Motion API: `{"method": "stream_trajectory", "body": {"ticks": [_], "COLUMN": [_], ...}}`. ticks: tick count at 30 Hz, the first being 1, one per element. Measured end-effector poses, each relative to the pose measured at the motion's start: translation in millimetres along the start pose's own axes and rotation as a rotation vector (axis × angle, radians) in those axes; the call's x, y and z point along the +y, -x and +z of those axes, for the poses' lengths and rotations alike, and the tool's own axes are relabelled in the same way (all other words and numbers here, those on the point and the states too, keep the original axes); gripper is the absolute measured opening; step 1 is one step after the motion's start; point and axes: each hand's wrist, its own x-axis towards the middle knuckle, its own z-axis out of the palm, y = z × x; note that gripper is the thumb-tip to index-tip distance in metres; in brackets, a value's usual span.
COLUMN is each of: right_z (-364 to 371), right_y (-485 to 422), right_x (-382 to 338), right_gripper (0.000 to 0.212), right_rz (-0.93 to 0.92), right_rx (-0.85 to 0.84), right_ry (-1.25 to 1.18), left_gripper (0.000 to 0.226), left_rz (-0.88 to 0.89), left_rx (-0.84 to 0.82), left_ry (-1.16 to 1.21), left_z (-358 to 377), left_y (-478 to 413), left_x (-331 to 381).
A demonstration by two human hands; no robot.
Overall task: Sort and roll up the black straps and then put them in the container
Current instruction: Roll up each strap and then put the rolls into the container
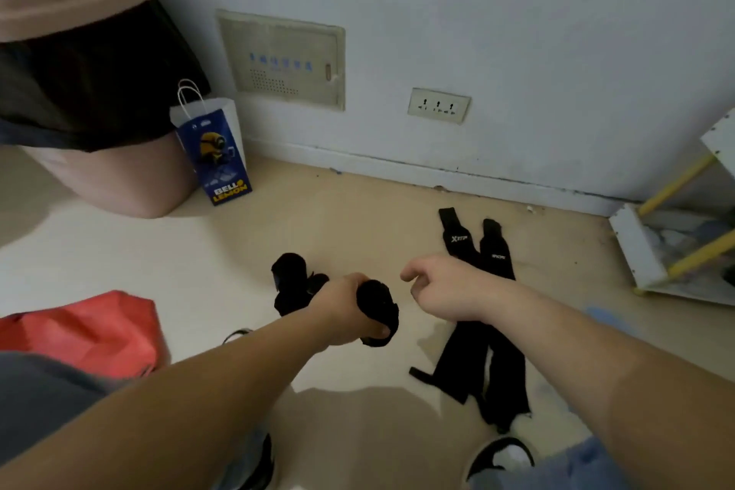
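My left hand [347, 310] grips a rolled black strap [378, 310] just above the floor at the centre. Behind it lie more rolled black straps [292, 282] in a small pile. My right hand [445, 286] hovers to the right with loosely curled fingers and holds nothing. Beneath and beyond that hand two long unrolled black straps [477, 362] with white lettering lie side by side on the floor. A red fabric container [87, 330] sits at the lower left.
A pink bin with a black liner [79, 91] stands at the back left, a blue paper bag [216, 155] beside it. A white and yellow rack [676, 247] is at the right by the wall. My shoes [501, 457] show at the bottom.
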Motion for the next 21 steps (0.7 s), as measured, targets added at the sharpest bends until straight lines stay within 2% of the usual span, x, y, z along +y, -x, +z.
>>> {"method": "stream_trajectory", "body": {"ticks": [2, 9, 13, 16, 18, 21], "right_z": [15.8, 61.6, 88.5, 116.2, 136.1, 159.7], "right_y": [-13.2, -79.7, -125.8, -151.4, -161.9, -168.6], "right_x": [2.9, 17.9, 30.2, 34.2, 37.2, 43.5], "right_gripper": [0.048, 0.037, 0.03, 0.018, 0.018, 0.021], "right_rz": [0.008, 0.016, 0.072, 0.123, 0.137, 0.155], "right_rx": [-0.033, -0.16, -0.19, -0.167, -0.141, -0.16], "right_ry": [0.027, 0.138, 0.018, -0.138, -0.194, -0.226], "left_gripper": [0.066, 0.073, 0.086, 0.069, 0.056, 0.058], "left_rz": [-0.05, -0.214, -0.324, -0.362, -0.385, -0.405], "left_rx": [0.027, 0.077, 0.091, 0.122, 0.172, 0.237], "left_ry": [-0.021, -0.096, -0.154, -0.161, -0.134, -0.066], "left_z": [17.0, 47.5, 52.6, 52.5, 52.2, 50.2], "left_y": [-21.1, -75.0, -96.2, -105.4, -111.2, -117.3], "left_x": [-17.7, -76.8, -114.9, -138.3, -151.5, -164.0]}}
